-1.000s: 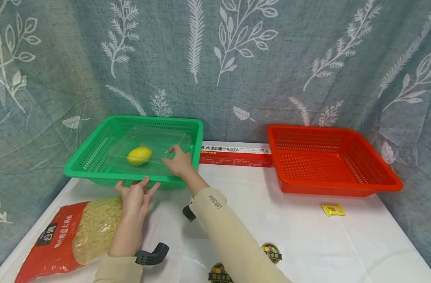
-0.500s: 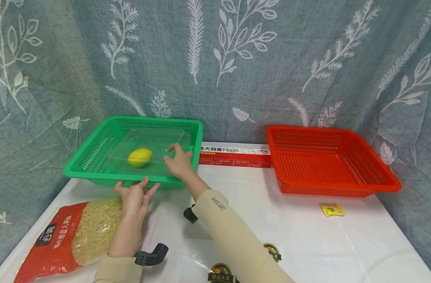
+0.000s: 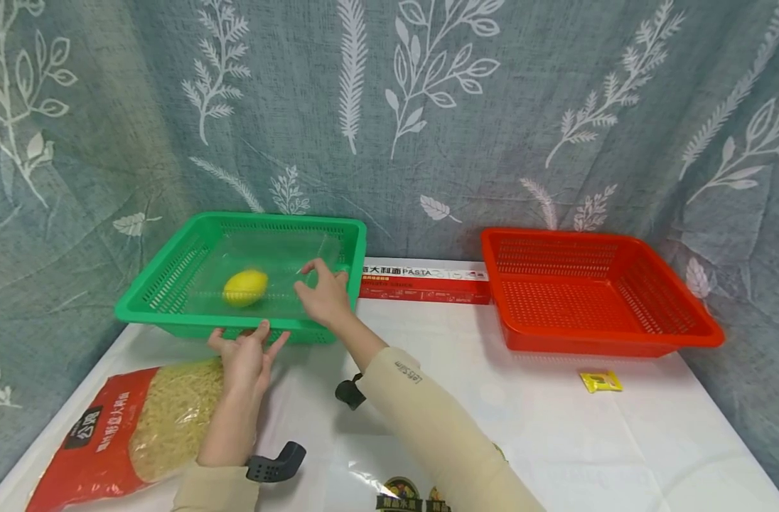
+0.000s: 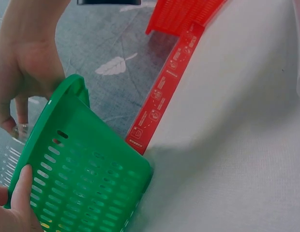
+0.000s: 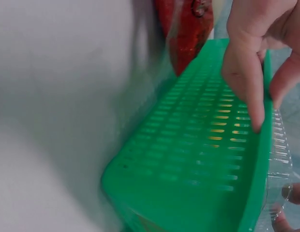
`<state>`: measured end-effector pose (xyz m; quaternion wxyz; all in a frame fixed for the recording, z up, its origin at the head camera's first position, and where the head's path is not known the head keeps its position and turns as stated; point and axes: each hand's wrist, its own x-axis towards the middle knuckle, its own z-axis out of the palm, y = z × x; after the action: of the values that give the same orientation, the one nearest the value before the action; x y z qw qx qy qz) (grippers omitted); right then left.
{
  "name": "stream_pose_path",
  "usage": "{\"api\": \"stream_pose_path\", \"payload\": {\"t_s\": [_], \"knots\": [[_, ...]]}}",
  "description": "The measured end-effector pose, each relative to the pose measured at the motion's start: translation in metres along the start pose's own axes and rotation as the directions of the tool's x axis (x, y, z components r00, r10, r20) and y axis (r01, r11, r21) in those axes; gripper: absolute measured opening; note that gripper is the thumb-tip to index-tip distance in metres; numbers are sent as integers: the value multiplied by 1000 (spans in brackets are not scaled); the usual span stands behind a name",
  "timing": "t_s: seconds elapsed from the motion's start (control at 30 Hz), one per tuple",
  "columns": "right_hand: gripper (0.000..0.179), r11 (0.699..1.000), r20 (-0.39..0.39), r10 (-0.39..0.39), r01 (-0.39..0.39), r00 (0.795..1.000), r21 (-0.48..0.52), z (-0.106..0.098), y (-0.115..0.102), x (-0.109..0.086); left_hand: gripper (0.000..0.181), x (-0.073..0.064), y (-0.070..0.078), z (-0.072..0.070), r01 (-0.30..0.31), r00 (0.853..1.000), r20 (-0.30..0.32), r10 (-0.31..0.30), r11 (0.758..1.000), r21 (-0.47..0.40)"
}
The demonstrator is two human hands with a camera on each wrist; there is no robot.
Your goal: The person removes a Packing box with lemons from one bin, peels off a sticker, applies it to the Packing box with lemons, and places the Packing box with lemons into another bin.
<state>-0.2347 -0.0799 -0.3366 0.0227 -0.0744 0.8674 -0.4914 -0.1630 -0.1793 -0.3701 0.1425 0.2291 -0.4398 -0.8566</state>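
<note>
A clear plastic box [image 3: 281, 249] lies tilted inside the green basket [image 3: 172, 316] at the left of the table. A lemon [image 3: 245, 288] shows through the clear plastic. My right hand [image 3: 325, 295] reaches over the basket's front right rim and pinches the box's edge. In the right wrist view, its fingertips [image 5: 287, 192] show at the ribbed plastic side. My left hand [image 3: 242, 355] grips the basket's front rim, one finger [image 5: 255, 108] against the outer wall and the thumb over the inner side.
A pasta bag [image 3: 127, 434] lies at the front left, beside the left forearm. A red basket [image 3: 613, 341] stands at the right, with a small yellow packet [image 3: 600, 381] before it. A long red PASTA box [image 3: 424, 281] lies along the back. Clear film with round labels [image 3: 399, 494] lies in front.
The clear box has shifted left and its tilt has changed; the lemon has moved slightly left. The right forearm has swung a little right, while the left hand stays at the rim.
</note>
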Motion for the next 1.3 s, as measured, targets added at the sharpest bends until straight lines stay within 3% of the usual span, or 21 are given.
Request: {"api": "stream_pose_path", "payload": {"t_s": [0.43,0.8,1.3], "knots": [[23,990,41,-93,88,995,107,-23,0,-6,70,1,-1,1,-12,1000,-9,12,1000,-19],[22,964,40,-174,163,984,209,-47,-4,-11,70,1,-1,1,-16,1000,-8,16,1000,-6],[27,943,147,-168,116,975,312,-91,-5,-23,74,2,-1,1,-19,1000,-9,19,1000,-14]]}}
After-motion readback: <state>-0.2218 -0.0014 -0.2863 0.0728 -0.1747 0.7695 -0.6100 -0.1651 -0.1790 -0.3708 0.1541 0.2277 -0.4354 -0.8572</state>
